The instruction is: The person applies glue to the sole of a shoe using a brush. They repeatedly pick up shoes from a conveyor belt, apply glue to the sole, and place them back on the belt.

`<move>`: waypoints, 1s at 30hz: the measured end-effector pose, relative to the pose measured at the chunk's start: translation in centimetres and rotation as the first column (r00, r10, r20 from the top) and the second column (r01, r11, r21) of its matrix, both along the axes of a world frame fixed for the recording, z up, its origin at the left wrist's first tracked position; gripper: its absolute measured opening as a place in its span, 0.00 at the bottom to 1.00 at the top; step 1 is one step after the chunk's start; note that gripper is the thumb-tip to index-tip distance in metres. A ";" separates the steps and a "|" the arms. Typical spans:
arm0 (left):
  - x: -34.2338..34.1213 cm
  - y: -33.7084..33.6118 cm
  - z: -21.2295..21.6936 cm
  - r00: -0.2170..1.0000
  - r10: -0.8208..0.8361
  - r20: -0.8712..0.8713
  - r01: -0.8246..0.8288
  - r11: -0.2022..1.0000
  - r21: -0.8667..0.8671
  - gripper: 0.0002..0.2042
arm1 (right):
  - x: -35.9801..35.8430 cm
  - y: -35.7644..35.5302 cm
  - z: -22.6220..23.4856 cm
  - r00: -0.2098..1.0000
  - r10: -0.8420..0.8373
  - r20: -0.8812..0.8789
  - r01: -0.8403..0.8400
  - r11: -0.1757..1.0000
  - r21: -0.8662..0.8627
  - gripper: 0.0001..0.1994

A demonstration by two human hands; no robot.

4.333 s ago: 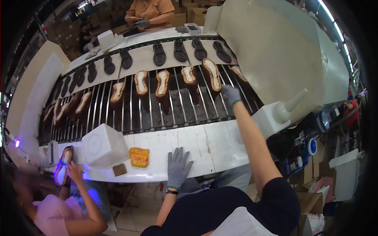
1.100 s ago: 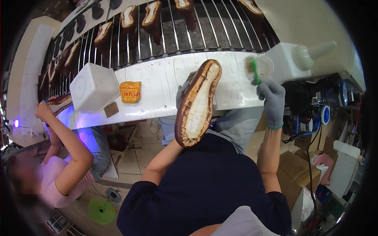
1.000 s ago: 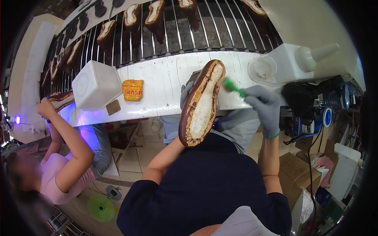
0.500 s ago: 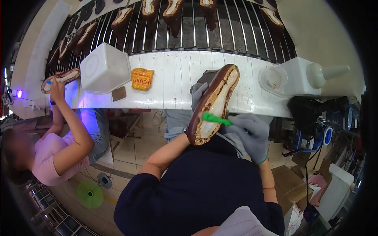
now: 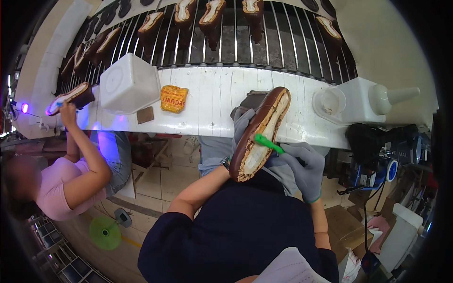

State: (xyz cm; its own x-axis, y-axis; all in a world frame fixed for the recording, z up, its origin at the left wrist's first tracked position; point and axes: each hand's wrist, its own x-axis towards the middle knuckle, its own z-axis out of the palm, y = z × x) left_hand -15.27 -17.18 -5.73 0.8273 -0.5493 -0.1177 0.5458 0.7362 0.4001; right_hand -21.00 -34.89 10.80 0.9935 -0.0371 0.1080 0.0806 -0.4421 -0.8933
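Observation:
A dark brown shoe [image 5: 255, 156] is held bottom up over the table's near edge, its pale, unfinished underside facing me. My left hand [image 5: 241, 125], in a grey glove, is closed round the shoe's left side, its fingers partly hidden behind it. In my gloved right hand [image 5: 304, 169] is a green brush [image 5: 270, 144], gripped by its handle. The brush head touches the middle of the underside, near the tan folded edge; its bristles do not show clearly. Under the shoe's far end, a dark grey piece [image 5: 245, 100] rests on the table.
On the white table [image 5: 207, 113] are a white plastic container [image 5: 130, 85], a yellow packet [image 5: 173, 99], a small brown square [image 5: 145, 115] and a white jug with a cup [image 5: 330, 102]. Several shoes stand on a roller rack [image 5: 283, 42] behind. At left, another person [image 5: 71, 184] brushes a shoe.
The brush has slid slightly toward the far end and right across the underside. My right hand has shifted with it. The co-worker's shoe has tilted. The whole view has shifted a little.

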 end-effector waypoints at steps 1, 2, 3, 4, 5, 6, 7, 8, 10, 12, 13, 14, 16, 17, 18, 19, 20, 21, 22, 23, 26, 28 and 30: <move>0.2 -0.2 1.1 1.000 0.024 0.015 -0.026 0.985 0.172 0.18 | 0.2 -0.2 -0.3 0.999 -0.047 -0.027 0.048 0.999 0.019 0.08; 0.7 -0.5 -0.6 0.972 0.051 0.230 -0.152 0.882 0.446 0.17 | 0.7 -0.5 -1.0 0.994 -0.095 -0.054 0.097 0.995 0.037 0.07; 0.7 -1.2 -0.3 0.958 0.118 0.261 -0.234 0.848 0.476 0.17 | 1.3 -0.8 -1.9 0.987 -0.141 -0.081 0.145 0.988 0.051 0.07; 0.7 -1.8 0.0 0.938 0.180 0.295 -0.314 0.801 0.509 0.16 | 1.9 -1.2 -3.4 0.979 -0.202 -0.040 0.204 0.978 0.034 0.07; 0.6 -2.6 0.2 0.915 0.238 0.326 -0.387 0.747 0.540 0.16 | 2.7 -1.9 -4.4 0.965 -0.252 -0.065 0.253 0.967 0.008 0.08; 0.8 -2.5 1.2 0.933 0.239 0.268 -0.350 0.771 0.532 0.16 | 3.5 -2.6 -5.3 0.948 -0.306 -0.091 0.306 0.952 -0.014 0.08; 0.5 -2.6 -0.3 0.935 0.238 0.263 -0.348 0.762 0.547 0.16 | 4.3 -3.1 -5.9 0.929 -0.353 -0.109 0.351 0.936 -0.035 0.08; 0.3 -2.7 -1.7 0.936 0.238 0.258 -0.346 0.753 0.560 0.17 | 4.9 -3.7 -6.5 0.922 -0.378 -0.086 0.372 0.925 -0.079 0.08; -0.1 -2.6 -4.2 0.923 0.211 0.322 -0.372 0.710 0.599 0.17 | 6.1 -4.6 -7.1 0.906 -0.423 -0.036 0.412 0.897 -0.163 0.08; -0.3 -1.6 -5.2 0.930 0.083 0.359 -0.314 0.689 0.653 0.19 | 5.5 -4.4 -5.8 0.931 -0.360 -0.067 0.354 0.931 -0.088 0.08; -0.3 -1.2 -5.2 0.927 0.020 0.375 -0.290 0.674 0.680 0.19 | 4.9 -4.1 -5.1 0.942 -0.324 -0.085 0.321 0.946 -0.050 0.08; 0.0 -0.1 -5.1 0.907 -0.105 0.409 -0.253 0.640 0.726 0.22 | 4.1 -3.6 -4.6 0.963 -0.261 -0.068 0.260 0.965 -0.020 0.08; 0.1 -0.1 -4.2 0.924 -0.129 0.361 -0.200 0.641 0.741 0.23 | 2.4 -2.8 -3.7 0.990 -0.138 -0.035 0.139 0.990 0.034 0.08; 0.0 -0.8 -3.6 0.959 -0.029 0.282 -0.187 0.681 0.708 0.21 | 2.7 -2.7 -3.5 0.983 -0.169 -0.076 0.169 0.986 -0.002 0.08; -0.1 -1.1 -3.1 0.987 0.015 0.160 -0.113 0.772 0.625 0.21 | 3.1 -2.8 -3.3 0.971 -0.210 -0.118 0.206 0.978 -0.044 0.08; -0.1 -1.4 -2.6 0.998 0.051 0.029 -0.058 0.847 0.528 0.21 | 3.6 -3.0 -3.2 0.955 -0.254 -0.154 0.243 0.966 -0.086 0.08; 0.4 -1.1 -2.2 0.992 0.010 -0.129 0.037 0.935 0.352 0.22 | 4.6 -3.5 -4.4 0.941 -0.315 -0.126 0.308 0.949 -0.074 0.08; 0.6 -1.1 -1.7 0.980 -0.025 -0.196 0.077 0.962 0.260 0.23 | 5.7 -4.5 -5.9 0.931 -0.365 -0.024 0.356 0.921 -0.160 0.09; 0.6 -1.2 -1.5 0.984 -0.027 -0.175 0.071 0.965 0.251 0.23 | 6.6 -5.5 -7.3 0.922 -0.386 -0.019 0.378 0.910 -0.172 0.10; 0.7 -1.2 -1.3 0.990 -0.021 -0.141 0.059 0.962 0.265 0.24 | 7.2 -6.2 -7.9 0.914 -0.405 -0.010 0.397 0.900 -0.183 0.10; 0.5 -1.4 -1.2 0.995 0.055 0.082 -0.084 0.903 0.422 0.25 | 6.7 -6.2 -6.7 0.942 -0.312 -0.121 0.307 0.950 -0.063 0.10; 0.2 -1.7 -1.0 0.967 0.085 0.239 -0.198 0.842 0.502 0.26 | 5.8 -6.0 -6.4 0.951 -0.232 -0.204 0.242 0.970 0.021 0.09; 0.0 -1.7 -0.8 0.913 0.094 0.397 -0.321 0.766 0.557 0.28 | 4.6 -5.4 -5.0 0.946 -0.162 -0.279 0.194 0.977 0.089 0.07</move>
State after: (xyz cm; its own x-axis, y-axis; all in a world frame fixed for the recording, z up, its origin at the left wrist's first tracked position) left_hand -15.24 -18.89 -6.56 0.9612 -0.2686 -0.0630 0.1611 0.3612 0.9185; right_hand -16.40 -40.28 5.82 0.9609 -0.2126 -0.1775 -0.2403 -0.3211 -0.9160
